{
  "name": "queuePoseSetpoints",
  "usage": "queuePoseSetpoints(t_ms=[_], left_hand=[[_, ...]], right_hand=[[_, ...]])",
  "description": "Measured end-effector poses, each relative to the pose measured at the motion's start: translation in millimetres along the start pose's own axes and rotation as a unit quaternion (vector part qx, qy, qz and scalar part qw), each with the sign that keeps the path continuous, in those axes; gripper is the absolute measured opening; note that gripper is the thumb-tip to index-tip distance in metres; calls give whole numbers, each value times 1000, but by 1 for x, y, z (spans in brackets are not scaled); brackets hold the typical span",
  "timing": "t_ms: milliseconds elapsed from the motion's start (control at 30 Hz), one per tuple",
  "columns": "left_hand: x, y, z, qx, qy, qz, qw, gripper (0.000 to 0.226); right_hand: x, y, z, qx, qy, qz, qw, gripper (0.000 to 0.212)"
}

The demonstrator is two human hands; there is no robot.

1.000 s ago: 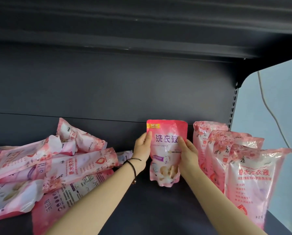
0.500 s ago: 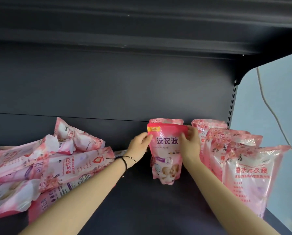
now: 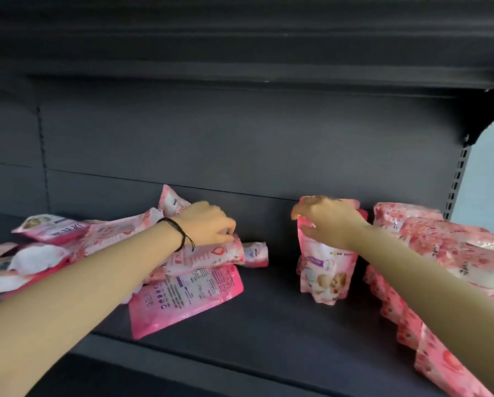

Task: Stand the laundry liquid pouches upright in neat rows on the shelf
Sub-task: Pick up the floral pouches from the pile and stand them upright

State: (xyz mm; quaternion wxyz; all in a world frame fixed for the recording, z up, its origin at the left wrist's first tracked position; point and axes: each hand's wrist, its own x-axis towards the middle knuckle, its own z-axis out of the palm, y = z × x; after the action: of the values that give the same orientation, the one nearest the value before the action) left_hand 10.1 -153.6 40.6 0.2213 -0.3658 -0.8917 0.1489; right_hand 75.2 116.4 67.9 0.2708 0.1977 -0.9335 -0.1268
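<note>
The dark shelf (image 3: 268, 328) and its back panel (image 3: 240, 144) fill more of the view than a second ago, and the camera now looks further left, so more of the loose heap shows. The standing row (image 3: 440, 253) of pink pouches is at the far right, partly crossed by the right forearm. The heap of pouches (image 3: 76, 247) lies flat and overlapping on the left, as it did before.

Between the two groups the upright pouch (image 3: 326, 270) now stands on its base on the shelf, just left of the row. It sits directly in front of a second pouch (image 3: 346, 202) whose top edge peeks out behind it near the back panel. A second ago the upright pouch was held by both sides.

The right hand (image 3: 328, 222) has moved from the pouch's side to its top. Its fingers are bent over the top edge and the thumb is on the front face, pinching it.

The left hand (image 3: 208, 224) has let go and crossed to the heap. Its bent fingertips rest on the lying pouch (image 3: 211, 255) at the top of the pile, and whether they have closed round it cannot be told. A black cord (image 3: 179, 233) circles that wrist.
</note>
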Motion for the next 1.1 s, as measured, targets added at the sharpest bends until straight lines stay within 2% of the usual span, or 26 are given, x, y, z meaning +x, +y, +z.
queuePoseSetpoints(t_ms=[233,367,467,567,733,800,933,1100], left_hand=[[-49,-37,15,86,-6,38,996,29],[-69,-65,27,106,-10,40,994,37],[-83,-91,35,82,14,37,996,36],[-90,-120,39,61,41,31,997,33],[-82,-158,46,50,46,13,998,34],[-76,-167,50,40,42,-10,998,32],[-62,-184,68,124,35,-16,992,30],[-35,-214,84,75,55,-87,992,33]], right_hand=[[24,-44,16,-47,-71,-61,994,35],[49,-85,27,-43,-60,-98,992,34],[69,-115,34,-30,-60,-114,991,27],[93,-139,35,-12,-75,-102,992,11],[129,-161,42,-4,-78,-52,996,29],[142,-163,45,-19,-87,-50,995,29],[174,-158,55,-70,-103,-51,991,32],[219,-147,76,-81,-89,-35,992,29]])
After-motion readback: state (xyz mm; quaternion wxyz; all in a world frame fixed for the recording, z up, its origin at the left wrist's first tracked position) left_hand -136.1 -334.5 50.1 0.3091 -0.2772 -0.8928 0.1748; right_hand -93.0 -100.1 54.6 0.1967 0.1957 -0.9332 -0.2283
